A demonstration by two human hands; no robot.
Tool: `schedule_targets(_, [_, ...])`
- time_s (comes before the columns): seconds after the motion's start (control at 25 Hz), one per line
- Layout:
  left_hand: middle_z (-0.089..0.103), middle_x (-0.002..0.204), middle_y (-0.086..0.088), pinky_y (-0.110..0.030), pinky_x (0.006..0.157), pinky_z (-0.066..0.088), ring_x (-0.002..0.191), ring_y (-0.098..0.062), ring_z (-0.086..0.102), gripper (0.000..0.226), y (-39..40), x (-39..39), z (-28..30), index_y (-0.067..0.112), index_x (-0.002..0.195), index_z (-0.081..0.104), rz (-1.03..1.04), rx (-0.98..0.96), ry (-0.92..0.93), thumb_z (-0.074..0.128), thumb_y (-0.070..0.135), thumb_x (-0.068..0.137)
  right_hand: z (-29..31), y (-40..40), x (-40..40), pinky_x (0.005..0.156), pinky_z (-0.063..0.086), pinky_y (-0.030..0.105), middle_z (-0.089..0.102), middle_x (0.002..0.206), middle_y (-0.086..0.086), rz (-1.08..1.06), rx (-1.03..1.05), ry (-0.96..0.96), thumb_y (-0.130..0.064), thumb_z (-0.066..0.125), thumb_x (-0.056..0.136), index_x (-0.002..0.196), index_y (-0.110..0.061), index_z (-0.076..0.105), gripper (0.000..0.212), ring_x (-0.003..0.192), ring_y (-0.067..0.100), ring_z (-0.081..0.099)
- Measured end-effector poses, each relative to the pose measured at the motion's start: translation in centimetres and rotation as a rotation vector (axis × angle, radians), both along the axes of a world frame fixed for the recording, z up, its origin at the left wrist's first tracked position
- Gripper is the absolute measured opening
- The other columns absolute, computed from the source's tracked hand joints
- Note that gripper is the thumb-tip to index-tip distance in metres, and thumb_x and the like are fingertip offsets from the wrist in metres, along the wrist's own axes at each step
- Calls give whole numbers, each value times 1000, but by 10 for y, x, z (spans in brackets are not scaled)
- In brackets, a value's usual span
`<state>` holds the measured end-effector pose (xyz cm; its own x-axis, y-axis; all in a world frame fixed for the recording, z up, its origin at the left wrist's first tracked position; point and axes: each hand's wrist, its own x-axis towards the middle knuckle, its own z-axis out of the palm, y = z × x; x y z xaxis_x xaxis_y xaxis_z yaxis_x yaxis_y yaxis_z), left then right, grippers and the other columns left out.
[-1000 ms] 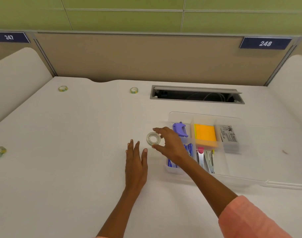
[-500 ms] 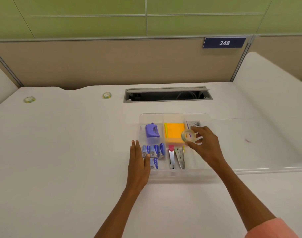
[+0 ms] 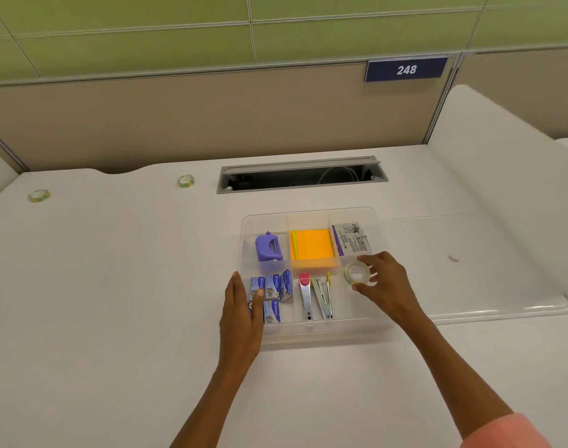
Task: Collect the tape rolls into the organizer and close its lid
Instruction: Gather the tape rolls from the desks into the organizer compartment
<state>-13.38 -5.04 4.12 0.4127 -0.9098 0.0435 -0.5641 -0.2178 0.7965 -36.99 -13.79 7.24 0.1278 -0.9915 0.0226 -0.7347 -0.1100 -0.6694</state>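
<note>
A clear plastic organizer [image 3: 311, 331] sits mid-table, its clear lid [image 3: 486, 279] lying flat and open to the right. My right hand [image 3: 384, 286] holds a clear tape roll [image 3: 357, 273] over the organizer's right front compartment. My left hand [image 3: 242, 313] rests flat against the organizer's left wall, fingers together. Two more tape rolls lie at the back of the table: one [image 3: 185, 181] near the cable slot, another [image 3: 38, 195] far left.
The organizer holds a purple hole punch [image 3: 269, 248], orange sticky notes [image 3: 311, 245], a packet [image 3: 352, 238], blue staple boxes [image 3: 274, 291] and staplers [image 3: 315, 295]. An open cable slot [image 3: 300, 176] lies behind it. Partition walls stand at the back and right.
My right hand has carried the tape roll from left of the organizer across to its right front compartment and lowered it. My left hand has moved up against the organizer's left side.
</note>
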Motion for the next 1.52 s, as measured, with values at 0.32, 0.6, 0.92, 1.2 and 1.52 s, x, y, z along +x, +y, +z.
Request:
schedule_targets(0.32, [25, 151, -11, -27, 97, 38, 134, -23, 35, 59, -1, 1, -3, 13, 143, 11, -2, 0, -16, 39, 28, 94, -9, -7, 5, 98, 46, 40, 50, 134, 17, 36, 79, 142, -12, 77, 72, 125, -4, 52, 59, 113, 33, 55])
schedule_targets(0.6, [25, 152, -11, -25, 95, 38, 134, -22, 35, 59, -1, 0, -4, 13, 143, 11, -4, -2, -29, 39, 28, 93, -16, -7, 6, 98, 46, 40, 49, 133, 18, 26, 93, 152, -10, 77, 72, 125, -3, 52, 59, 114, 35, 54])
schedule_targets(0.92, [22, 153, -8, -15, 87, 32, 135, -20, 33, 61, -1, 1, -4, 14, 144, 8, -9, 1, -43, 37, 31, 93, -17, -5, 6, 95, 46, 39, 53, 129, 18, 49, 67, 218, -13, 76, 73, 122, -5, 55, 55, 114, 33, 53])
schedule_targets(1.2, [20, 154, -7, -13, 85, 29, 135, -17, 32, 61, 0, 0, -2, 15, 144, 6, -13, 11, -46, 36, 33, 93, -16, -5, 7, 95, 46, 39, 56, 127, 20, 47, 68, 216, -11, 74, 74, 121, -3, 56, 51, 111, 35, 55])
schedule_targets(1.52, [16, 155, -7, -12, 92, 29, 137, -18, 28, 63, 1, 0, 1, 15, 144, 5, -27, 20, -30, 38, 34, 93, -16, -5, 7, 94, 46, 41, 57, 124, 21, 65, 61, 232, -10, 75, 73, 121, -3, 56, 52, 109, 36, 56])
